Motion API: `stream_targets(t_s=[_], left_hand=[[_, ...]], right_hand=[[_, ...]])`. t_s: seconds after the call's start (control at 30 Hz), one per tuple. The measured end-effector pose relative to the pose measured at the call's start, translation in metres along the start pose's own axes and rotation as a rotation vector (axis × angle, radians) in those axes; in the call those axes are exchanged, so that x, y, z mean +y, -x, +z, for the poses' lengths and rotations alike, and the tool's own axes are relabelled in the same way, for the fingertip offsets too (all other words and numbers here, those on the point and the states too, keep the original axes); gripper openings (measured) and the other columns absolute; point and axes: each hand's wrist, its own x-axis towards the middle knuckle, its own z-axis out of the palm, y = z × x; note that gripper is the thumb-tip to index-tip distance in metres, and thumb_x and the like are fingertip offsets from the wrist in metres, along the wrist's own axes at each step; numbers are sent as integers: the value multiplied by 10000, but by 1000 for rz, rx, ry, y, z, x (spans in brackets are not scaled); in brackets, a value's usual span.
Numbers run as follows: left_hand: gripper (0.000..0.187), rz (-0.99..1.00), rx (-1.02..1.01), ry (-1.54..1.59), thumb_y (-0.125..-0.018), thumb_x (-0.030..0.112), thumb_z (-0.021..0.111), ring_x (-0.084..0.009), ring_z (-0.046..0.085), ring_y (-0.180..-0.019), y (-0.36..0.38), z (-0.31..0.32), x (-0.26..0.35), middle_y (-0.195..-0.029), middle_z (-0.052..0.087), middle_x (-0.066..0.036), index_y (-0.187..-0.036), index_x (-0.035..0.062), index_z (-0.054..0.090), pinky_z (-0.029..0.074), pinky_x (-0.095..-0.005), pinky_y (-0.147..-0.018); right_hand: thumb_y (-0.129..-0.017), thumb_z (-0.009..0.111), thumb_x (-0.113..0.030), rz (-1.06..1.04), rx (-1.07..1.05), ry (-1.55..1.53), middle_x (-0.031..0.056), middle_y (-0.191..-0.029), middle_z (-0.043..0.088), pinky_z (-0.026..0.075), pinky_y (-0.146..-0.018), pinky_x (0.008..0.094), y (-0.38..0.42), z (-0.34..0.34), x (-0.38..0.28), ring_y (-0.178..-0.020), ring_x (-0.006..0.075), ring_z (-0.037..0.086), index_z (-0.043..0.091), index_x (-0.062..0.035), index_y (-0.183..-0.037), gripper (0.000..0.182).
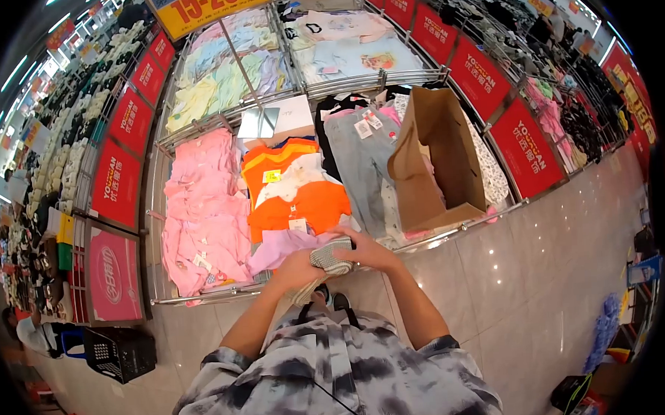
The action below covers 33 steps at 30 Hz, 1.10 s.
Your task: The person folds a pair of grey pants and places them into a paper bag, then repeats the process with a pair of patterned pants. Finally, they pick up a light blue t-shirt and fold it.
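**Both Hands Around a Small Checked Cloth**

Fingers of the right hand curled over the top of a small folded grey and white checked cloth, pressed close together and pinching it. Left hand cupped against the other side, its fingers hidden behind the cloth, so hard to tell how they lie, but clearly gripping. Cloth held up in the air between both hands, close to the tummy, just past the front rail of the wire display bin and not resting on anything.

Looks like the folding and tidying step: cloth already bunched small, not yet put down.

Just beyond the hands, a soft lilac top lying at the bin's edge. Behind that, a pile of bright orange shirts. To the left, a big heap of pink clothes. To the right, grey trousers with paper tags and an open brown paper bag leaning on the clothes.

Next move likely needs a firm hold from both hands, a free spot picked among the piles or the bag, and a gentle set-down so the fold stays neat.

Farther out, shiny pale tiled floor, a black plastic basket on it at the left, and red signs along the bins.
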Motion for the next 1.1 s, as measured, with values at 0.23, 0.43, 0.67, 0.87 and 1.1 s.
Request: stream_targets(t_s=[0.23, 0.43, 0.67, 0.87, 1.1], left_hand=[[599, 148, -680, -34, -706, 262, 712, -228, 612, -963, 27, 36, -14, -1055, 654, -138, -1219, 4, 541, 479, -339, -859], [697, 174, -928, -134, -711, 238, 745, -204, 535, -1097, 63, 51, -7, -1207, 580, -129, -1309, 14, 466, 431, -325, -946], [707, 323, -1030, -238, -671, 202, 758, -206, 564, -1072, 54, 45, -12, -1172, 602, -134, -1299, 29, 483, 447, -311, -917], [684, 379, -946, -158, -671, 205, 763, -201, 576, -1051, 69, 3, -13, -1127, 615, -130, -1275, 26, 496, 450, -308, -909], [624, 492, 310, -189, -754, 151, 735, -244, 501, -1193, 112, -6, -37, -1290, 518, -133, -1299, 16, 464, 399, -359, -986]], right_hand=[[-779, 761, -180, 334, -430, -213, 60, -1103, 580, 531, -740, 287, 88, 12, 24, -984, 141, 557, 498, -52, -1296, 594], [-758, 750, -157, 202, -532, -110, 37, -1076, 598, 446, -844, 260, 146, 47, 99, -985, 116, 538, 526, -36, -1236, 542], [-740, 785, -219, 203, -618, 90, 84, -1188, 556, 422, -939, 298, 143, 75, 19, -1090, 149, 500, 369, -24, -1367, 777], [-726, 759, -147, 285, -731, 31, 101, -1248, 515, 403, -975, 308, 123, 108, 6, -1132, 169, 469, 310, -11, -1400, 821], [-678, 662, -72, 145, 87, 80, 176, -1434, 381, 336, -1055, 334, 136, 124, 5, -1316, 254, 371, 233, -4, -1456, 892]])
